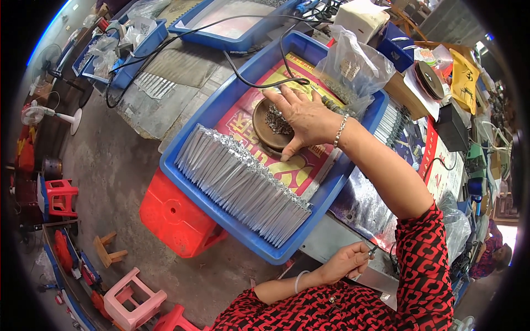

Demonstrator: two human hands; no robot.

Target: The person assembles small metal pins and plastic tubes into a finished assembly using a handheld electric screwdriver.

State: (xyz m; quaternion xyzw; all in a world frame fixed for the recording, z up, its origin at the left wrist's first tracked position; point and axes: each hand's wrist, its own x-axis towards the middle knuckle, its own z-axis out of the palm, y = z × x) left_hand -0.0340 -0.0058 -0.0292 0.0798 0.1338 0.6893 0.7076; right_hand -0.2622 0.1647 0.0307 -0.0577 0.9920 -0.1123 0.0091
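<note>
My right hand (pixel 306 117) reaches over a round brown bowl (pixel 260 122). Its thumb is at the near rim and the spread fingers at the far rim, gripping across it. Small metal parts (pixel 277 120) lie in the bowl, partly hidden by the hand. The bowl is inside a blue plastic tray (pixel 218 212), above a red and yellow printed sheet (pixel 234 110). Long silvery strips (pixel 237 185) stand in a dense row along the tray's near side. Close to my body, my left hand (pixel 346 262) pinches a small dark piece (pixel 373 250), too small to name.
A black cable (pixel 251 84) loops over the tray's far end, next to a clear plastic bag (pixel 353 63). A red stool (pixel 176 215) stands under the tray's left side. More blue trays (pixel 237 41) are at the back. A black box (pixel 452 128) is at the right.
</note>
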